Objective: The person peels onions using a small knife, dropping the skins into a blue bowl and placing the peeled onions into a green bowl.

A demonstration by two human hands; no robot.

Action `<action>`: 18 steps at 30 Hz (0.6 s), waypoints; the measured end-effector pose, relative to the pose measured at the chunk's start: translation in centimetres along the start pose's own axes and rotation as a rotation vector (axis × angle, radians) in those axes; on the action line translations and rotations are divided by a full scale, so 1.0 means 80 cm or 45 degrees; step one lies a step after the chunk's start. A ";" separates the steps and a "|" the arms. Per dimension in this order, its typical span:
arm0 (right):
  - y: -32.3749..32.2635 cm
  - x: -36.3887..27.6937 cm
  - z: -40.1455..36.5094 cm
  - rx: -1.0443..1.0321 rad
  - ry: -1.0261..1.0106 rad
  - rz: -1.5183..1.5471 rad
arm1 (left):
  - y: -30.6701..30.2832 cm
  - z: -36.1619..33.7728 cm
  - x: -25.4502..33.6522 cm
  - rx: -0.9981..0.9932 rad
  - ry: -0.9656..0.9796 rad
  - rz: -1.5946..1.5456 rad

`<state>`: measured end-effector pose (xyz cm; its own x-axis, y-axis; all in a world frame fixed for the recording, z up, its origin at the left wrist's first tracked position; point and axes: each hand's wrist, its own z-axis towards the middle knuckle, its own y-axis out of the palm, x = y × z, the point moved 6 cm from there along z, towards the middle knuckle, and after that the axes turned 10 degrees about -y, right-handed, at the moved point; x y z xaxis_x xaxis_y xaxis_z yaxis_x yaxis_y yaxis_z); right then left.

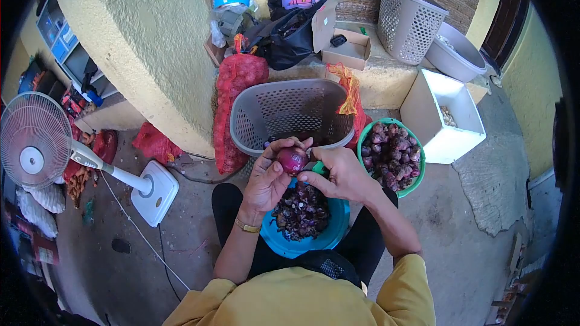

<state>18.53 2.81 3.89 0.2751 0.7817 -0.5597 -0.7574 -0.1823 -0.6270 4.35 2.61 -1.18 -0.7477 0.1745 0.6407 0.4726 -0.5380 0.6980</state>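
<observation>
Near the middle, my left hand [270, 176] holds a shiny purple-red onion [292, 160] between its fingers. My right hand [342, 173] is closed on a small green-handled tool [318, 169] beside the onion; its blade is hidden or too small to make out. Below both hands, a blue basin [339, 224] between my knees holds dark onion peelings and scraps [302, 212]. Just beyond the hands stands a grey perforated basket [290, 93] with some onions low inside. To the right of it, a green basin [417, 182] is full of dark red onions [391, 152].
Red mesh sacks [232, 108] lean left of the basket. A white fan [36, 158] stands at left, its cable along the floor. A white box [426, 115], a tall basket [408, 21] and a grey basin [456, 60] are at right. Cartons and bags sit on the ledge.
</observation>
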 end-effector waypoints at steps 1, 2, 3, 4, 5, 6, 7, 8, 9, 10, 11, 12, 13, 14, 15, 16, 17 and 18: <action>0.000 0.000 -0.002 0.000 0.000 0.000 | -0.001 0.000 -0.001 0.001 -0.003 -0.008; -0.001 0.002 -0.003 -0.003 0.016 -0.030 | -0.001 0.000 -0.001 0.001 -0.007 -0.016; -0.002 0.004 -0.005 -0.006 0.032 -0.060 | -0.001 0.001 -0.001 0.000 -0.007 -0.016; -0.003 0.003 -0.005 -0.006 0.033 -0.059 | -0.001 0.001 0.000 0.039 -0.003 0.050; -0.006 0.002 -0.005 0.029 0.034 -0.079 | -0.003 0.001 0.000 0.077 0.001 0.115; -0.009 0.001 -0.004 0.065 0.034 -0.100 | -0.002 0.001 0.000 0.076 0.000 0.115; -0.009 0.002 -0.005 0.066 0.035 -0.101 | -0.002 0.001 0.000 0.074 0.008 0.109; -0.010 0.003 -0.005 0.069 0.030 -0.095 | -0.002 0.001 0.001 0.073 0.015 0.102; -0.009 0.004 -0.006 0.070 0.024 -0.089 | -0.002 0.001 0.000 0.073 0.015 0.102; -0.009 0.005 -0.005 0.070 0.024 -0.088 | -0.001 0.001 0.000 0.074 0.017 0.103; -0.010 0.004 -0.005 0.085 -0.009 -0.100 | 0.000 0.001 0.001 0.076 0.018 0.104; -0.011 0.002 -0.004 0.100 -0.041 -0.112 | -0.001 0.001 0.001 0.075 0.018 0.104; -0.011 0.002 -0.004 0.100 -0.041 -0.112 | 0.000 0.002 0.001 0.020 0.020 0.064; -0.011 0.001 -0.004 0.097 -0.035 -0.105 | 0.001 0.002 0.001 -0.036 0.022 0.023; -0.011 0.000 -0.003 0.094 -0.030 -0.098 | 0.001 0.001 0.001 -0.035 0.022 0.024; -0.011 -0.002 -0.002 0.093 -0.030 -0.097 | 0.001 0.001 0.001 -0.027 0.015 0.015; -0.011 -0.003 -0.001 0.090 -0.017 -0.082 | 0.000 0.000 0.000 -0.019 0.007 0.006; -0.011 -0.004 0.000 0.087 -0.004 -0.066 | 0.000 0.000 0.000 -0.018 0.007 0.005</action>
<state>19.16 2.73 4.59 0.3134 0.7910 -0.5254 -0.7807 -0.1003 -0.6168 4.32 2.61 -1.18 -0.7482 0.1679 0.6419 0.4689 -0.5506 0.6906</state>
